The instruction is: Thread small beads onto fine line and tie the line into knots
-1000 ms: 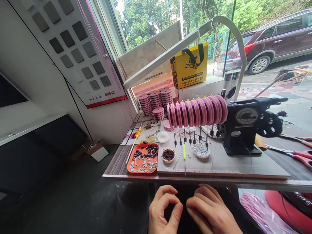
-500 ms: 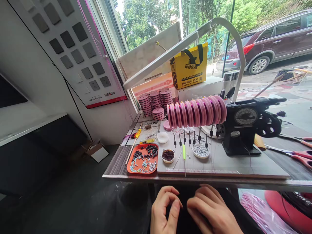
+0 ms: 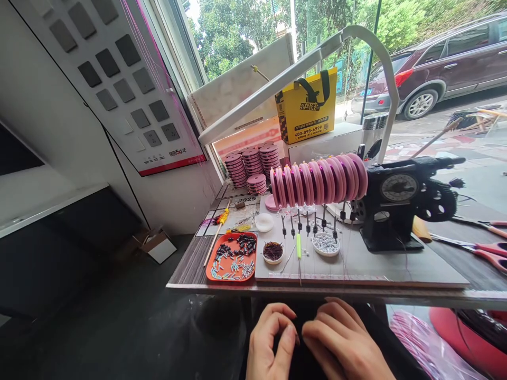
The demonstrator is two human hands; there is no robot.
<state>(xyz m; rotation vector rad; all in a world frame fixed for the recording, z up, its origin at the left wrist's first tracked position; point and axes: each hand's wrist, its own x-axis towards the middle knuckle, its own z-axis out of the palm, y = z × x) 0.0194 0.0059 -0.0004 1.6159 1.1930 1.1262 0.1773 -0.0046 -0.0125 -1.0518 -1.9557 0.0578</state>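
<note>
My left hand (image 3: 273, 343) is low in the view, in front of the table edge, its fingers bent and the thumb drawn towards the fingertips. Close beside it, my right hand (image 3: 344, 340) has its fingers curled together, the thumb side hidden. Anything pinched in either hand is too small to make out. Above them on the table, a row of pink foam spools (image 3: 319, 182) sits on the shaft of a black winding machine (image 3: 390, 208). Thin lines hang from the spools with small black weights (image 3: 315, 229). A green-handled needle tool (image 3: 299, 247) lies on the board below.
An orange tray (image 3: 233, 278) with black and pale small parts stands left of the board (image 3: 372, 272). Small dishes hold dark pins (image 3: 273, 252) and grey beads (image 3: 326, 245). Scissors (image 3: 475, 247) lie at right. Behind are stacked spools (image 3: 251, 163), a yellow bag (image 3: 307, 108) and a lamp (image 3: 273, 87).
My left hand has shifted slightly to the right, narrowing the gap to my right hand. The spools and table items stay in place; the view has moved a little.
</note>
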